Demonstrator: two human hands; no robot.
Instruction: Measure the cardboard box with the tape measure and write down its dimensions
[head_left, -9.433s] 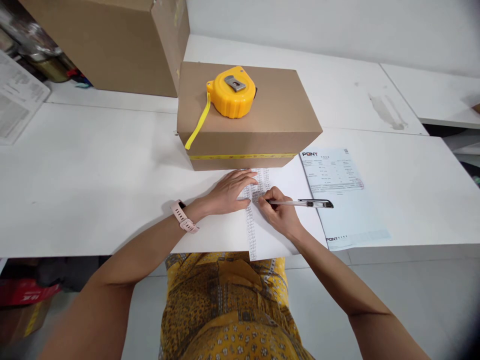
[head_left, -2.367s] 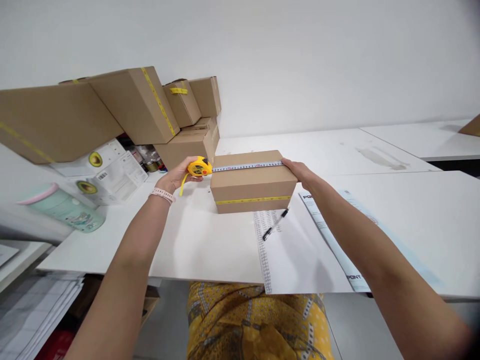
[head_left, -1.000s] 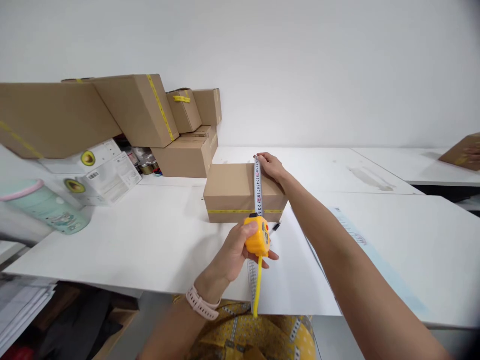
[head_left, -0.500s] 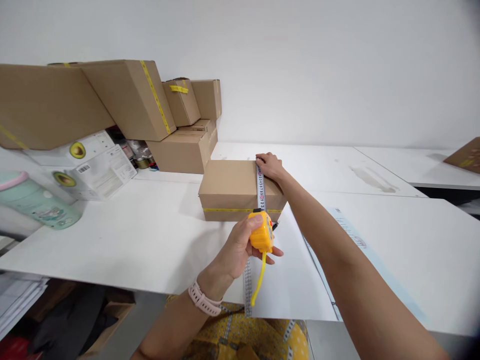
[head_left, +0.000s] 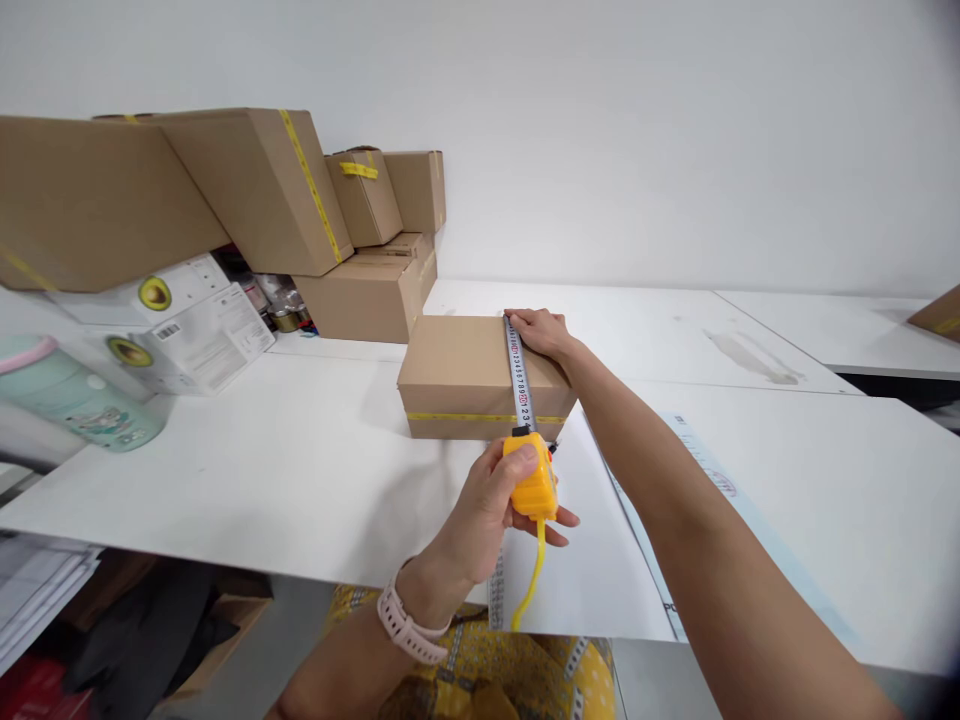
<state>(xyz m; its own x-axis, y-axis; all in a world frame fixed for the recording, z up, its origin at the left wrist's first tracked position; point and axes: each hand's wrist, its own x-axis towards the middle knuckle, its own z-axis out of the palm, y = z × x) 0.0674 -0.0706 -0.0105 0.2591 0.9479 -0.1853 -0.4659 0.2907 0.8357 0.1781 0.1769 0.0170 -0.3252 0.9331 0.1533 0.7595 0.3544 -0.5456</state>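
White surface (head_left: 285, 450): cardboard box (head_left: 461, 350) at centre, just beyond white paper (head_left: 589, 580). Left hand (head_left: 480, 512) clasped, two fingers loose, on the box's near side; right hand (head_left: 543, 332) at its far top edge, fingertips gripping the blade (head_left: 518, 372) end. Yellow tape measure (head_left: 534, 480) — in the left hand.

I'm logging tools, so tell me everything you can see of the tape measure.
The tape measure has a yellow, plastic-looking case in the left hand, its yellow strap dangling. The pale, numbered blade is drawn out across the cardboard box to its back edge, where the right hand holds the end.
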